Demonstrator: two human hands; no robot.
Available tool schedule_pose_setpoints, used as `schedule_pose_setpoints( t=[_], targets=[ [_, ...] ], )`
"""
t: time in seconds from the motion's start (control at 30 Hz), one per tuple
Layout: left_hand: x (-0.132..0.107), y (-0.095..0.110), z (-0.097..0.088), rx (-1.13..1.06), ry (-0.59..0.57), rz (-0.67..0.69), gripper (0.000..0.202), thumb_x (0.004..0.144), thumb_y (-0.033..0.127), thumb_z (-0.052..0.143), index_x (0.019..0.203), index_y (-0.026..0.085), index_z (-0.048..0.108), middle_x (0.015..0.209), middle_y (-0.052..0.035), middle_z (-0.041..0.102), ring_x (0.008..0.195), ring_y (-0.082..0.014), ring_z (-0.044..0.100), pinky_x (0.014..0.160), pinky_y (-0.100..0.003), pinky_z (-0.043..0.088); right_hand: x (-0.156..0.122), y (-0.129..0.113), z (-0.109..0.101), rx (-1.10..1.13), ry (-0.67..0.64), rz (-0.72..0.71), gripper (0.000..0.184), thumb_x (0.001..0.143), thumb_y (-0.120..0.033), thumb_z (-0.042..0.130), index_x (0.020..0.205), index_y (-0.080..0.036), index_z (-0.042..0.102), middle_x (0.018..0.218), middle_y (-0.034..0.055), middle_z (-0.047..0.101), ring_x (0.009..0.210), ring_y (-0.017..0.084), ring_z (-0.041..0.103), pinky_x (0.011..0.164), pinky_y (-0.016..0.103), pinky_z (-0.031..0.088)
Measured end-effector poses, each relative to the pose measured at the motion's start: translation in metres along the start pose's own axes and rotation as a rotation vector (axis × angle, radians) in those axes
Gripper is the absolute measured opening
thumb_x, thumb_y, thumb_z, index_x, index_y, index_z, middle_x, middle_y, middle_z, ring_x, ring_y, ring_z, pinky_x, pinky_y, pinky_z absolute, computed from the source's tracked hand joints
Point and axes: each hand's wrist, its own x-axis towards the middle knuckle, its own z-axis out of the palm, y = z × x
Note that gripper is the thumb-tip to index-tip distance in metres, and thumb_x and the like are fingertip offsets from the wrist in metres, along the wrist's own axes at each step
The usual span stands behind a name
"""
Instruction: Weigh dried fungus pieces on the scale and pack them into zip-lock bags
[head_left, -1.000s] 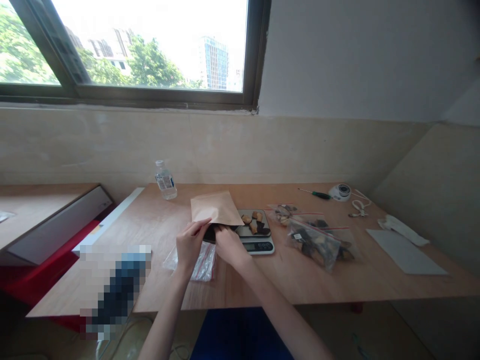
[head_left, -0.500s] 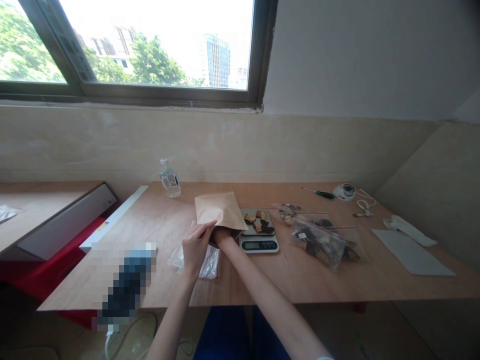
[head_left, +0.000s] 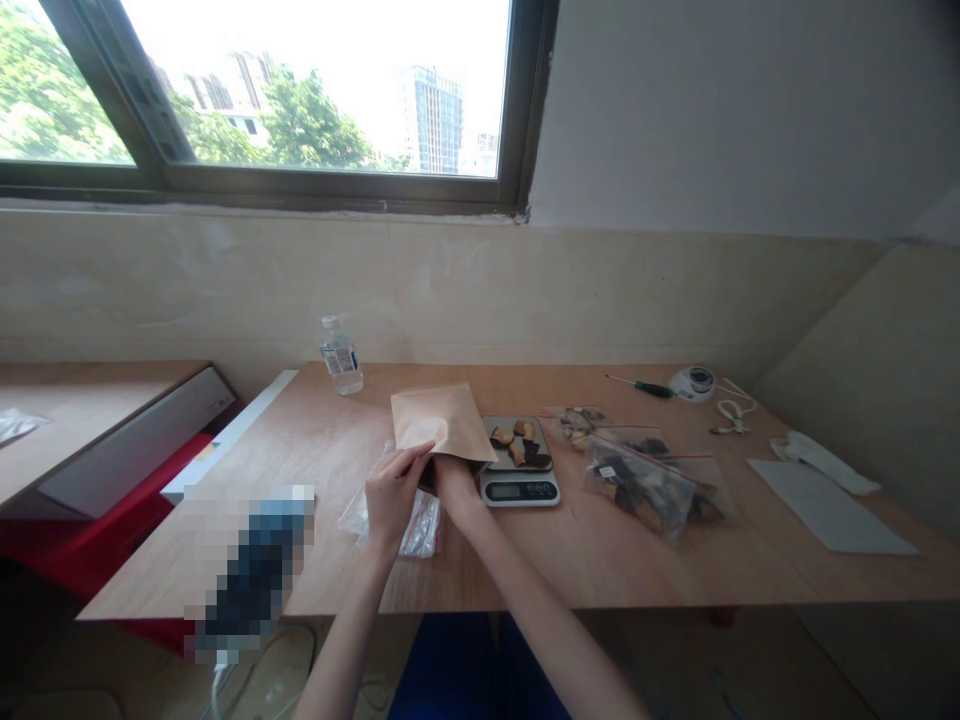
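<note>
A brown paper bag (head_left: 442, 415) lies over the table with its mouth toward me. My left hand (head_left: 395, 485) pinches the near edge of its opening. My right hand (head_left: 455, 480) reaches inside, so its fingers are hidden by the paper. Just right of the bag, a kitchen scale (head_left: 520, 492) with a digital display carries several dark and tan dried pieces (head_left: 519, 445). Beneath my hands lie clear plastic zip bags (head_left: 424, 528).
To the right are zip bags of dried pieces (head_left: 637, 490), a screwdriver (head_left: 652, 389), a white dome camera (head_left: 691, 384) with its cable and a white sheet (head_left: 832, 508). A water bottle (head_left: 342, 360) stands at the back left. A blurred-out object (head_left: 255, 560) lies at the front left.
My right hand has drawn slightly back out of the bag's mouth, showing more of its back. My left hand keeps its pinch, and the pieces on the scale stay put.
</note>
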Motion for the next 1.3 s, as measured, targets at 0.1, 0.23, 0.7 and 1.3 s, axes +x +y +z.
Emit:
schedule_pose_setpoints(
  t=[0.1,0.23,0.7,1.3],
  targets=[
    [0.001,-0.001,-0.001,-0.010,-0.005,-0.010,0.021,0.082,0.036,0.056,0.093,0.027,0.071,0.089,0.0007,0.072,0.079,-0.0149,0.066,0.071,-0.023,0.050,-0.027,-0.005,-0.014,0.009,0.010,0.065,0.041,0.086,-0.002,0.034,0.114,-0.017,0.060,0.103,0.0107,0.068,0.094,0.024,0.064,0.082,0.035,0.050],
    [0.005,-0.003,0.000,-0.006,-0.003,-0.024,0.020,0.082,0.035,0.056,0.093,0.027,0.070,0.092,0.0013,0.072,0.080,-0.0138,0.065,0.070,-0.022,0.049,-0.068,-0.009,-0.033,0.200,0.250,0.036,0.037,0.090,-0.009,0.034,0.114,-0.023,0.060,0.107,0.0048,0.067,0.100,0.019,0.062,0.088,0.031,0.050],
    [0.020,-0.010,-0.007,0.018,0.111,-0.076,0.018,0.079,0.037,0.059,0.089,0.028,0.071,0.086,0.0033,0.073,0.074,-0.0148,0.067,0.068,-0.023,0.050,-0.069,0.080,-0.054,-0.221,0.412,0.079,0.033,0.089,-0.014,0.038,0.106,-0.021,0.065,0.114,0.0096,0.061,0.102,0.025,0.051,0.090,0.042,0.040],
    [0.015,-0.005,-0.004,-0.005,0.111,-0.088,0.017,0.079,0.035,0.059,0.088,0.028,0.071,0.087,0.0033,0.073,0.077,-0.0150,0.067,0.070,-0.023,0.050,-0.072,-0.018,-0.051,-0.007,0.121,-0.273,0.033,0.088,-0.012,0.034,0.111,-0.014,0.058,0.105,0.0100,0.063,0.101,0.019,0.056,0.089,0.031,0.048]
  ],
)
